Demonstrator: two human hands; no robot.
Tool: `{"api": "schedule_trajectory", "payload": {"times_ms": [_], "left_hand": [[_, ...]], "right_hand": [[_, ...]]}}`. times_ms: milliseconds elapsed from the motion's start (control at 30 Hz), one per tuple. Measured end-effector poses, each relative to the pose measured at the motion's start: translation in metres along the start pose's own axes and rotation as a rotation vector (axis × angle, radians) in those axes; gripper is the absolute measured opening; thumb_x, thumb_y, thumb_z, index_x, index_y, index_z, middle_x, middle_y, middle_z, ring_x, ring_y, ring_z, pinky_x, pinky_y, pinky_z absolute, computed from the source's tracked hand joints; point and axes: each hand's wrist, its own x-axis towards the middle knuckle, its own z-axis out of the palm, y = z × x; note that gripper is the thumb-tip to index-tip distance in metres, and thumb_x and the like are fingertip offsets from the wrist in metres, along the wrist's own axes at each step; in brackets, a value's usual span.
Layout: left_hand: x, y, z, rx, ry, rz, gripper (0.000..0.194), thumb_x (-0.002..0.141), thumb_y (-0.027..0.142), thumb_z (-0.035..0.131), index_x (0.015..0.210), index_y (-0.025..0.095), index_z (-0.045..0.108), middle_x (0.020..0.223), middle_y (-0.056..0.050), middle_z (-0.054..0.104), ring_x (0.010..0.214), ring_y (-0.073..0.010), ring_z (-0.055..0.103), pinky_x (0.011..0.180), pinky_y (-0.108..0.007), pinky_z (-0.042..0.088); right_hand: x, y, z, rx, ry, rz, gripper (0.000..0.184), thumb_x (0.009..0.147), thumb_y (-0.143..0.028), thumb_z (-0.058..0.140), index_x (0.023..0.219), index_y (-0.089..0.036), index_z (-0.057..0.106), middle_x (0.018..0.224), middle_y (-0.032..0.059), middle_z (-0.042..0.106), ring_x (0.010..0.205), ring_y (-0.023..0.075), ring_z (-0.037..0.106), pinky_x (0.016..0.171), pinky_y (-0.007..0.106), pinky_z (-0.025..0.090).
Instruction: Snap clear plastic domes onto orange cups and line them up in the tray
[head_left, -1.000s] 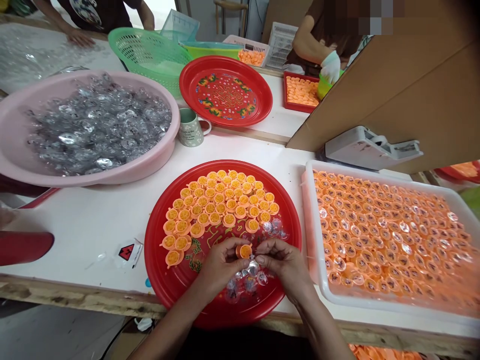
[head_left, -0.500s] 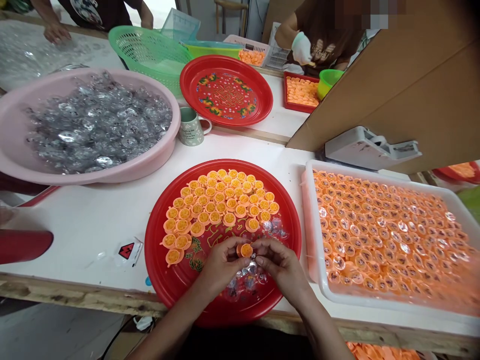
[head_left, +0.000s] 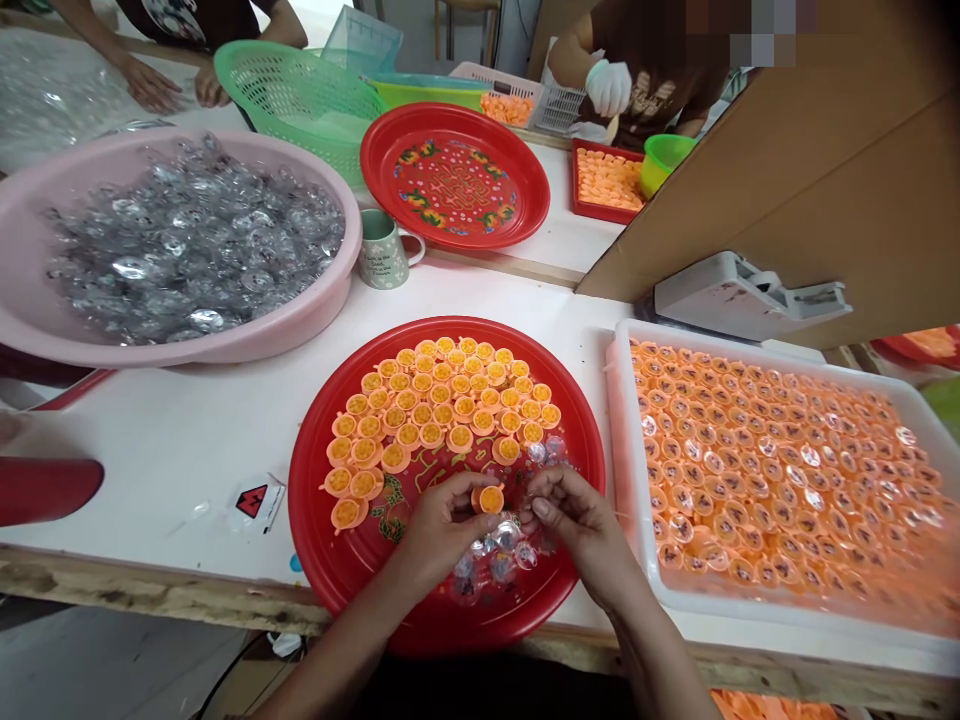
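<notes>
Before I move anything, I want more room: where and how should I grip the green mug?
Probably by its handle, coming from the front right. The green mug stands upright with the handle pointing right, the pink basin crowds its left side, and the rear red tray lies close behind.

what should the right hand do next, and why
Probably bring the right hand to the orange cup in the left hand: a small gap separates them, and the cup's yellow top looks uncovered, while shiny discs top many cups in the white tray. Whether the right hand pinches anything is unclear.
</notes>
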Motion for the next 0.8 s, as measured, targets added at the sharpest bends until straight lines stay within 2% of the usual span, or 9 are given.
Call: {"api": "schedule_trajectory", "payload": {"times_ms": [133,233,333,433,500,567,700,800], "left_hand": [[-0.0004,0.0023,0.0009,0.013,-0.036,-0.012,0.034,0.068,0.021,0.073,0.100,0.017,0.067,0.097,-0.006,0.074,0.095,-0.0225,0.068,0.082,-0.032,0.054],[0.0006,0.0005,0.0011,0.009,-0.038,-0.005,0.034,0.068,0.020,0.073,0.100,0.017,0.067,0.095,-0.005,0.074,0.094,-0.0227,0.068,0.081,-0.033,0.054],[0.0014,-0.0009,0.0007,0.009,-0.043,-0.005,0.034,0.068,0.022,0.074,0.101,0.017,0.067,0.096,-0.006,0.074,0.095,-0.0233,0.068,0.083,-0.034,0.054],[0.0009,0.0003,0.0007,0.010,-0.050,-0.004,0.034,0.067,0.022,0.074,0.100,0.017,0.067,0.098,-0.006,0.074,0.097,-0.0235,0.067,0.085,-0.034,0.053],[0.0007,0.0016,0.0009,0.008,-0.057,0.004,0.032,0.068,0.022,0.074,0.099,0.017,0.068,0.097,-0.006,0.073,0.095,-0.0233,0.067,0.084,-0.034,0.053],[0.0008,0.0023,0.0008,0.007,-0.057,0.011,0.030,0.068,0.023,0.073,0.097,0.017,0.068,0.095,-0.006,0.073,0.093,-0.0231,0.067,0.082,-0.034,0.053],[0.0019,0.0026,0.0000,0.012,-0.028,0.033,0.032,0.068,0.024,0.074,0.099,0.018,0.068,0.097,-0.005,0.073,0.096,-0.0234,0.067,0.084,-0.034,0.053],[0.0015,0.0033,-0.0001,-0.016,-0.024,0.033,0.032,0.069,0.028,0.074,0.099,0.019,0.068,0.096,-0.005,0.073,0.095,-0.0234,0.066,0.082,-0.034,0.053]], "right_hand": [[0.0033,0.0070,0.0017,-0.003,0.001,0.049,0.026,0.075,-0.033,0.077,0.098,-0.023,0.069,0.076,-0.0011,0.065,0.069,0.0130,0.060,0.066,0.025,0.049],[0.0046,0.0089,0.0051,0.007,0.010,0.066,0.022,0.069,-0.031,0.081,0.085,-0.021,0.069,0.070,-0.0017,0.064,0.064,0.0123,0.059,0.061,0.024,0.048],[0.0043,0.0072,0.0053,-0.088,0.040,0.038,0.016,0.069,-0.031,0.080,0.074,-0.019,0.071,0.074,0.0013,0.066,0.069,0.0139,0.060,0.063,0.025,0.049],[0.0037,0.0061,0.0044,-0.117,0.036,0.022,0.017,0.070,-0.033,0.079,0.081,-0.021,0.075,0.078,0.0022,0.067,0.070,0.0153,0.062,0.065,0.027,0.051],[0.0037,0.0069,0.0050,-0.077,0.027,0.026,0.024,0.067,-0.031,0.081,0.088,-0.022,0.074,0.073,0.0002,0.066,0.068,0.0150,0.062,0.064,0.027,0.051],[0.0040,0.0081,0.0060,-0.036,0.025,0.038,0.026,0.064,-0.028,0.083,0.087,-0.022,0.073,0.068,-0.0017,0.065,0.066,0.0145,0.062,0.062,0.026,0.051],[0.0049,0.0082,0.0067,-0.163,0.054,-0.021,0.013,0.065,-0.027,0.082,0.072,-0.021,0.073,0.071,0.0008,0.067,0.069,0.0160,0.062,0.065,0.027,0.051],[0.0051,0.0075,0.0078,-0.226,0.066,-0.072,0.011,0.066,-0.026,0.081,0.075,-0.022,0.076,0.074,0.0021,0.068,0.073,0.0174,0.063,0.068,0.029,0.052]]}}
